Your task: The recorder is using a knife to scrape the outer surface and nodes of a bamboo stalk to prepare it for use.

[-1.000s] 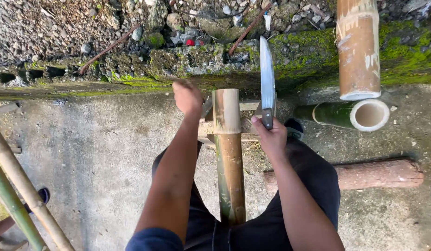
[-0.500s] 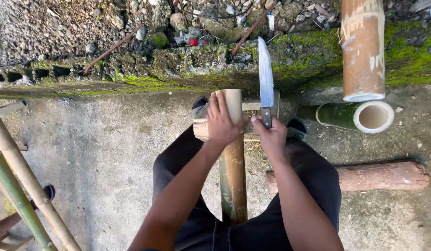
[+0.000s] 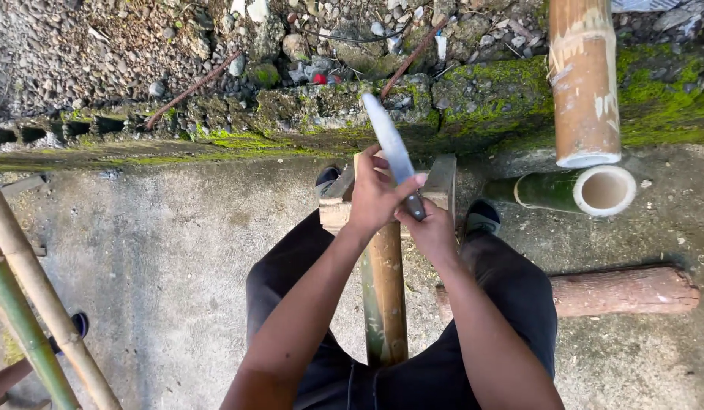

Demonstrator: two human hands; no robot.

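A brown bamboo pole (image 3: 387, 296) stands upright between my knees, its top resting against a wooden block (image 3: 441, 182). My left hand (image 3: 376, 196) is wrapped over the pole's top end, thumb touching the knife. My right hand (image 3: 429, 231) grips the handle of a long knife (image 3: 390, 146), whose grey blade points up and away, tilted left over the pole's top. The two hands touch each other.
A mossy concrete kerb (image 3: 473, 99) with gravel behind it runs across the top. A thick tan bamboo section (image 3: 584, 80) leans at the upper right, a green hollow bamboo piece (image 3: 576, 190) lies below it, and a reddish log (image 3: 625, 292) lies at right. Bamboo poles (image 3: 33, 304) slant at lower left.
My left hand moved from beside the pole onto its top. The knife blade tilted from upright to the left, over the pole's end, and my hands came together.
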